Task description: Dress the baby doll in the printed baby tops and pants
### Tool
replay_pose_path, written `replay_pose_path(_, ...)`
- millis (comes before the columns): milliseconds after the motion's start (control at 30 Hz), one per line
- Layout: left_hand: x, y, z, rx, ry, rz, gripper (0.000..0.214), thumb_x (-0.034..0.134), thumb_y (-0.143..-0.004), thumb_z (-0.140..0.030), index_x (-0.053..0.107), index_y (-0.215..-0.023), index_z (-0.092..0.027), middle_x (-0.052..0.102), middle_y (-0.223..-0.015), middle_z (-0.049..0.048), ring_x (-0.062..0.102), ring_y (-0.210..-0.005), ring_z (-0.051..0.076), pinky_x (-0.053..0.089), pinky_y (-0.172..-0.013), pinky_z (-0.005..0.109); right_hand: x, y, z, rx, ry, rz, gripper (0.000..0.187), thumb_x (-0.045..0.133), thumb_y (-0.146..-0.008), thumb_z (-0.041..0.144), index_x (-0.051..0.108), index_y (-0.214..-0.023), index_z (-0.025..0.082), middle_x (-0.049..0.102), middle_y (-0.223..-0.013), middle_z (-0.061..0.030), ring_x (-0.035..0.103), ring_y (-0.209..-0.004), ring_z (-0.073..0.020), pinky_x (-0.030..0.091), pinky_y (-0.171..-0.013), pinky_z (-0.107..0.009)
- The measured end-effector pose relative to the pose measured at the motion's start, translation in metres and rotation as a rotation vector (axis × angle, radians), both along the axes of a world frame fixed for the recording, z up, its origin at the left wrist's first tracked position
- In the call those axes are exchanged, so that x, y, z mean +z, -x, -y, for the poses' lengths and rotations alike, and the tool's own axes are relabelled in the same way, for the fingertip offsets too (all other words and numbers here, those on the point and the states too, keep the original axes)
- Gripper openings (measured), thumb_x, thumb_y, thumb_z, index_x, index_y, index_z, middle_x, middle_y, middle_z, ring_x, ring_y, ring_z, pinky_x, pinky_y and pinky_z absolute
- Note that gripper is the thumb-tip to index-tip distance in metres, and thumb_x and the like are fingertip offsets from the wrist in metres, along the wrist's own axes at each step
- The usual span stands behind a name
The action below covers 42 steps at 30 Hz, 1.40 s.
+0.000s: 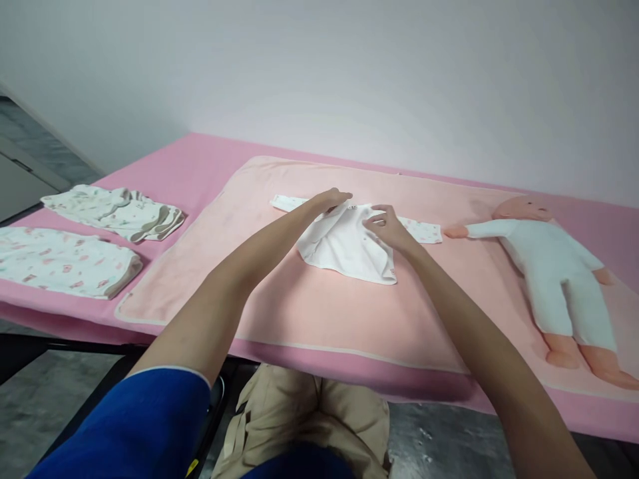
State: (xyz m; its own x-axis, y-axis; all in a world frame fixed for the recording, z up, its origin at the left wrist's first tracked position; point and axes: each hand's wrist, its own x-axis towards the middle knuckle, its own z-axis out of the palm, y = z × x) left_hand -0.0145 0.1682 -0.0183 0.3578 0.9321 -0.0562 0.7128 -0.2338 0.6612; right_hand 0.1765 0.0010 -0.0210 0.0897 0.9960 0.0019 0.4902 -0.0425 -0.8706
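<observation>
A small white baby shirt (pixel 344 249) lies spread on the pink blanket (pixel 319 313), its plain white side showing and its patterned sleeves stretched out to both sides. A small label shows at its neckline. My left hand (pixel 334 198) is at the left of the neckline, fingers closed on the fabric edge and partly hidden. On the right front edge, just below the neckline, my right hand (pixel 387 226) pinches the cloth between bent fingers. Snap-like dots run along that edge.
To the right lies a baby doll (pixel 554 266) in a white suit, one hand near the shirt's right sleeve. Folded patterned baby clothes (pixel 114 209) and another patterned garment (pixel 64 263) rest on the pink-covered table (pixel 200 156) at left. A wall (pixel 349 80) stands behind.
</observation>
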Motion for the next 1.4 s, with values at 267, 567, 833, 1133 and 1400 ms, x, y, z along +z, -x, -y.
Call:
replay_pose_path(267, -0.029, 0.125, 0.117, -0.023, -0.306, -0.112, 0.068, 0.065, -0.09, -0.072, 0.058, -0.133, -0.02, 0.067, -0.144, 0.0181, 0.057, -0.138, 0.042, 0.045, -0.116, 0.054, -0.031, -0.004, 0.104, 0.269, -0.27, 0.459, 0.025, 0.058, -0.107, 0.042, 0.065, -0.126, 0.028, 0.07, -0.133, -0.0111, 0.064, -0.123, -0.0328, 0.054, -0.109, -0.053)
replay_pose_path(567, -0.029, 0.136, 0.145, 0.122, -0.079, -0.078, 0.033, 0.072, -0.091, -0.052, 0.061, -0.089, -0.021, 0.077, -0.097, 0.0078, 0.069, -0.107, 0.035, 0.039, -0.115, 0.057, -0.028, 0.009, 0.112, 0.257, -0.223, 0.511, 0.022, 0.058, -0.106, 0.043, 0.072, -0.108, 0.026, 0.073, -0.105, -0.0081, 0.067, -0.101, -0.0291, 0.051, -0.099, -0.048)
replay_pose_path(833, -0.042, 0.096, 0.199, -0.416, -0.612, -0.159, 0.034, 0.058, -0.098, -0.018, 0.064, -0.131, -0.024, 0.068, -0.143, 0.0137, 0.062, -0.127, 0.033, 0.048, -0.103, 0.049, -0.014, 0.036, 0.076, 0.067, -0.172, 0.366, 0.026, 0.057, -0.105, 0.047, 0.07, -0.106, 0.025, 0.077, -0.112, -0.0058, 0.065, -0.097, -0.0246, 0.048, -0.092, -0.041)
replay_pose_path(1133, -0.042, 0.147, 0.193, -0.303, -0.615, -0.458, 0.032, 0.053, -0.097, -0.015, 0.07, -0.123, -0.02, 0.076, -0.125, 0.0174, 0.067, -0.116, 0.036, 0.046, -0.094, 0.051, -0.023, 0.065, 0.075, 0.05, 0.012, 0.539, 0.037, 0.066, -0.1, 0.06, 0.056, -0.098, 0.025, 0.073, -0.103, -0.0083, 0.065, -0.098, -0.0282, 0.044, -0.079, -0.037)
replay_pose_path(1400, -0.022, 0.137, 0.185, -0.401, -0.519, -0.332, 0.031, 0.052, -0.105, -0.044, 0.069, -0.09, -0.023, 0.077, -0.088, 0.011, 0.072, -0.09, 0.031, 0.049, -0.091, 0.047, -0.034, 0.081, 0.074, 0.059, -0.005, 0.505, 0.027, 0.067, -0.096, 0.041, 0.058, -0.077, 0.025, 0.074, -0.086, -0.003, 0.063, -0.081, -0.0214, 0.041, -0.073, -0.033)
